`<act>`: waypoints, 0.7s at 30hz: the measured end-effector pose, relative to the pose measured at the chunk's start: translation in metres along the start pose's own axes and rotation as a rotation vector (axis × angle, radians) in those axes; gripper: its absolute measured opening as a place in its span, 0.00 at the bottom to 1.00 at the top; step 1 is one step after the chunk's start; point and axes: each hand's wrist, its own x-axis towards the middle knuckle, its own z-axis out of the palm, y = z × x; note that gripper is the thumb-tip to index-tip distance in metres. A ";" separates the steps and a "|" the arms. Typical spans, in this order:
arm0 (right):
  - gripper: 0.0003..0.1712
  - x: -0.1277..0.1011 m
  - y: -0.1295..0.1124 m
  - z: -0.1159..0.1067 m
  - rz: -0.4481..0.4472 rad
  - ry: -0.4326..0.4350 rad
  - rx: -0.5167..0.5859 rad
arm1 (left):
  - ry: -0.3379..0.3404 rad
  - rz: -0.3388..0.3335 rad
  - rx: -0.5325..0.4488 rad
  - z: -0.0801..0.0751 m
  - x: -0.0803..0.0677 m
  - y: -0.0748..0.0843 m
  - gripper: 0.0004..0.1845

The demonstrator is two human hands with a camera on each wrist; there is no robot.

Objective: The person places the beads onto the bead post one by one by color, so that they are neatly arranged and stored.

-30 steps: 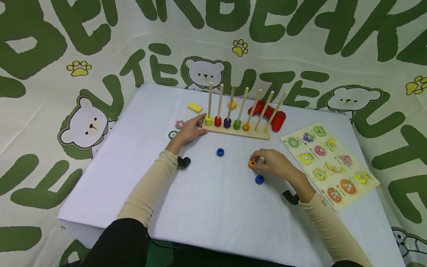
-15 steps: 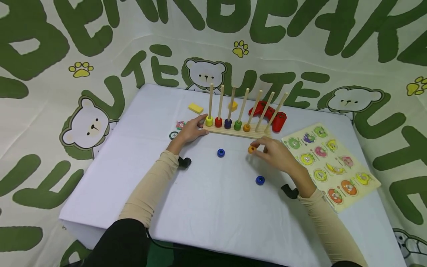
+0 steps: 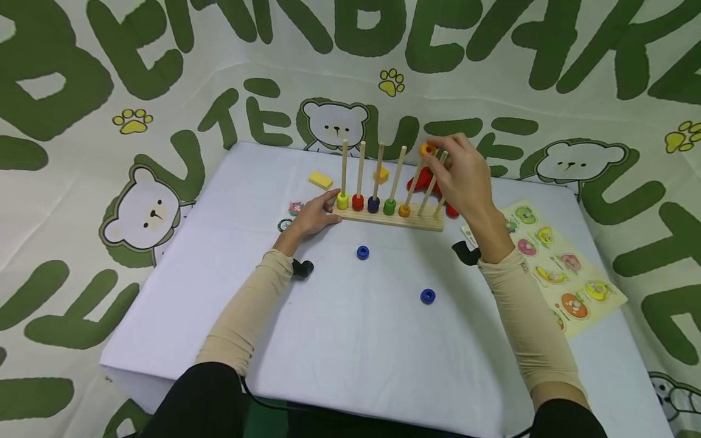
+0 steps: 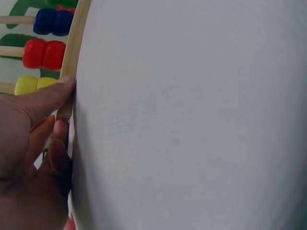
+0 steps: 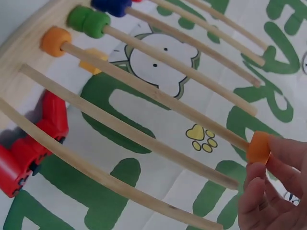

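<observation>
My right hand pinches an orange bead at the top end of the fifth peg from the left. Whether the peg has entered its hole cannot be made out. The wooden peg base carries beads at the foot of its pegs: yellow, red, dark blue, green and one orange. Both rightmost pegs are bare. At the base's left end my left hand grips the wood, thumb on the near edge in the left wrist view. Two blue beads lie apart on the table.
A fruit puzzle board lies at the right, partly behind the right forearm. Behind the pegs sit a red game controller and a yellow-orange block. A flat yellow block and a round token are at the left.
My right hand has lifted the orange bead off the table and carried it up and away from me to the fifth peg's tip. My left hand stays on the base.
</observation>
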 end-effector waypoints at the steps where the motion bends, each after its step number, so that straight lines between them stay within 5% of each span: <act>1: 0.19 0.003 -0.001 0.001 0.008 -0.003 -0.012 | -0.002 0.001 0.002 0.000 0.000 0.000 0.42; 21: 0.21 0.005 0.004 0.011 0.069 -0.060 -0.077 | -0.015 -0.007 0.021 0.000 0.001 -0.001 0.42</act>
